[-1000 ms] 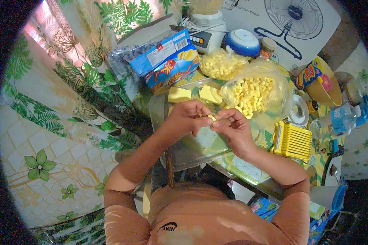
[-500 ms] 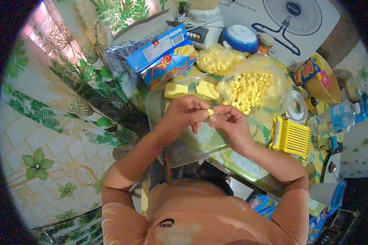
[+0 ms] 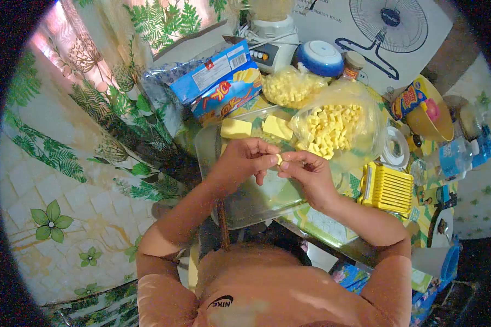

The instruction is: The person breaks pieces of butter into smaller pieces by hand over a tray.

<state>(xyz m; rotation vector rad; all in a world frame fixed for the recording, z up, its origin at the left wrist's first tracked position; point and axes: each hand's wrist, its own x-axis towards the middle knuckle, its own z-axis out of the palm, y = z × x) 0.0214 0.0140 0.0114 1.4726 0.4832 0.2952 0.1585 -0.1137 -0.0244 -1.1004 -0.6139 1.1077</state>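
Between the fingertips of both my hands is a small cheese cube [image 3: 279, 159], pale yellow and partly covered by the fingers. My left hand [image 3: 244, 162] pinches it from one side, and my right hand [image 3: 309, 173] pinches it from the other. Both hands are above a clear plastic tray [image 3: 245, 210]. Beyond them lie two larger cheese blocks [image 3: 236, 128]. An open plastic bag full of cut cheese cubes [image 3: 333, 128] stands just past my right hand. A second bag of cubes [image 3: 292, 87] sits behind it.
At the back stand a blue box [image 3: 223, 82], a blender [image 3: 273, 43] and a blue bowl [image 3: 320, 58]. To the right are a yellow slicer [image 3: 387, 188], a white roll of tape [image 3: 395, 146], a tan tub [image 3: 439, 120] and a plastic bottle [image 3: 455, 155]. A patterned curtain [image 3: 109, 109] hangs left.
Both hands keep pinching the cheese cube at nearly the same spot over the tray. The whole view has shifted slightly, so things at the back appear a little lower.
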